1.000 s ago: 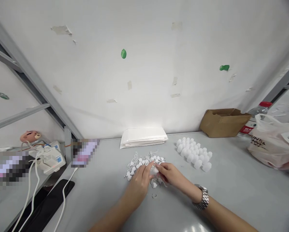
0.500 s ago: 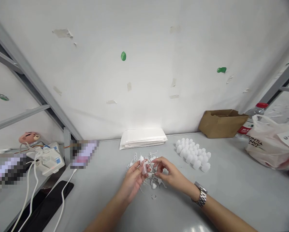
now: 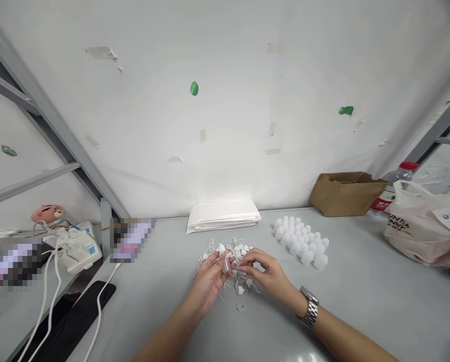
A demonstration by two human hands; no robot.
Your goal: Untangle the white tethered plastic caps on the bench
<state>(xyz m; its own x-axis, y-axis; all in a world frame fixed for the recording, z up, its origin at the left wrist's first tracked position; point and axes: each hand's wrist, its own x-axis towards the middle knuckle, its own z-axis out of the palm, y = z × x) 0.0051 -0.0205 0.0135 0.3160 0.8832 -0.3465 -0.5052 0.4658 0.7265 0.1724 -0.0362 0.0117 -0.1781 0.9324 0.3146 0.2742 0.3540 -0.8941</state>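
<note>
Above the white pieces (image 3: 240,290), the left hand (image 3: 209,279) grips a small clear tube (image 3: 227,263).

Small, clear plastic, cylindrical container with a white tapering top (image 3: 227,262), held between thumb and fingers of the left hand (image 3: 207,285). Leans to the left, white end uppermost, clear end near the fingertips of the right hand (image 3: 267,274). Around and beneath, a loose heap of small white plastic pieces with thin white cords (image 3: 240,290). Lies tangled and spread on the grey tabletop (image 3: 270,327), partly hidden by both hands, with finer details too small to tell.
</note>
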